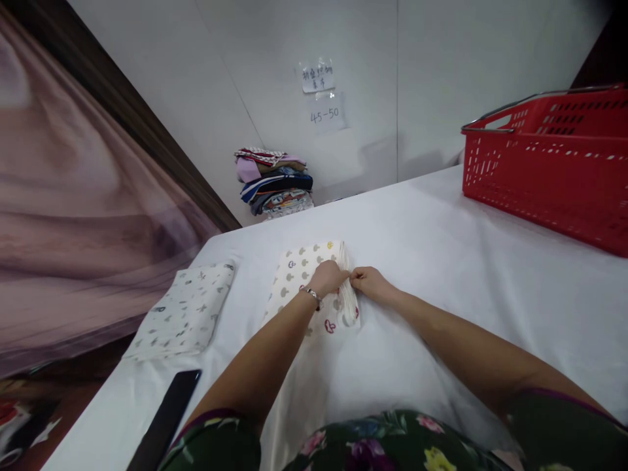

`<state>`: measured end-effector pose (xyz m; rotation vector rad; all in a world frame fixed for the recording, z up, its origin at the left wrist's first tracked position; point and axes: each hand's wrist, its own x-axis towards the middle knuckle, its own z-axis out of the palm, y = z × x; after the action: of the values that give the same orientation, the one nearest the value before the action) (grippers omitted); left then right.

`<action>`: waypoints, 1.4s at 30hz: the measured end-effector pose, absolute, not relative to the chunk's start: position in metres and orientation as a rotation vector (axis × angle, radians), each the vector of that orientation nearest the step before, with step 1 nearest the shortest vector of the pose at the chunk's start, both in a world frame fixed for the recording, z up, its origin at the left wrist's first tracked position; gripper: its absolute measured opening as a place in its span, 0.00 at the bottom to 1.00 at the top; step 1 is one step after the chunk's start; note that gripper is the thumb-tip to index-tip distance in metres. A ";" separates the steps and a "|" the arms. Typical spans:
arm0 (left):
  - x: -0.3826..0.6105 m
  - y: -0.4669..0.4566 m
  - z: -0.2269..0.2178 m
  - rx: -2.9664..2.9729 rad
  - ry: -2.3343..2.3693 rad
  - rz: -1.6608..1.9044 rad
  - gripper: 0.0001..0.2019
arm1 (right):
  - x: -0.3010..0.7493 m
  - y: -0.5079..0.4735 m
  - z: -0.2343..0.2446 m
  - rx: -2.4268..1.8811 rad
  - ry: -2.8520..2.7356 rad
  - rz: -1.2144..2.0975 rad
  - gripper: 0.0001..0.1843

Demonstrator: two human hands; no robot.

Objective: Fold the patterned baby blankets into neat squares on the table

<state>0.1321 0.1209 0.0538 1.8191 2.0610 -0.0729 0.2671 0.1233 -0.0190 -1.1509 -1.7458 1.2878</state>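
A folded white cloth with a mushroom print (299, 271) lies on the white table (441, 261) in front of me. My left hand (326, 278), with a bracelet at the wrist, rests on top of it with fingers curled, pinching its right edge. My right hand (367, 281) is closed in a pinch on the same right edge, touching the left hand's fingertips. The cloth's layered fold shows just below the hands.
A second folded white printed cloth (184, 314) lies at the left. A dark flat phone-like object (167, 418) sits near the front left edge. A red plastic basket (549, 170) stands at the right. A pile of folded cloths (275, 183) is at the back wall. A pink curtain (73, 229) hangs left.
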 end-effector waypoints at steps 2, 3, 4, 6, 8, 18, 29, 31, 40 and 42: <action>0.132 0.119 0.055 1.853 2.085 -0.078 0.17 | 0.268 0.124 -0.019 -1.148 -1.763 1.270 0.04; 0.133 0.118 0.056 1.872 2.102 -0.082 0.18 | 0.269 0.124 -0.019 -1.148 -1.759 1.282 0.04; 0.134 0.117 0.058 1.890 2.121 -0.088 0.18 | 0.270 0.124 -0.018 -1.158 -1.750 1.305 0.04; 0.139 0.115 0.060 1.922 2.159 -0.104 0.18 | 0.270 0.123 -0.015 -1.189 -1.721 1.367 0.04; 0.145 0.112 0.062 1.952 2.188 -0.125 0.17 | 0.271 0.122 -0.013 -1.216 -1.693 1.415 0.03; 0.155 0.115 0.056 1.942 2.190 -0.111 0.17 | 0.268 0.121 -0.011 -1.167 -1.552 1.283 0.08; 0.134 0.109 0.059 1.795 2.048 0.066 0.16 | 0.263 0.115 0.001 -1.138 -1.256 1.590 0.10; 0.134 0.107 0.060 1.802 2.036 0.100 0.14 | 0.264 0.114 0.005 -1.114 -1.228 1.635 0.13; 0.140 0.094 0.056 1.932 2.104 0.234 0.15 | 0.267 0.114 0.001 -0.989 -1.176 1.723 0.21; 0.139 0.094 0.055 1.950 2.075 0.229 0.14 | 0.266 0.114 -0.005 -1.030 -1.258 1.648 0.24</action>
<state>0.1386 0.0938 0.0546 1.9500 2.0749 0.2288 0.2656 0.1145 -0.0046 -1.0301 -1.2581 1.6483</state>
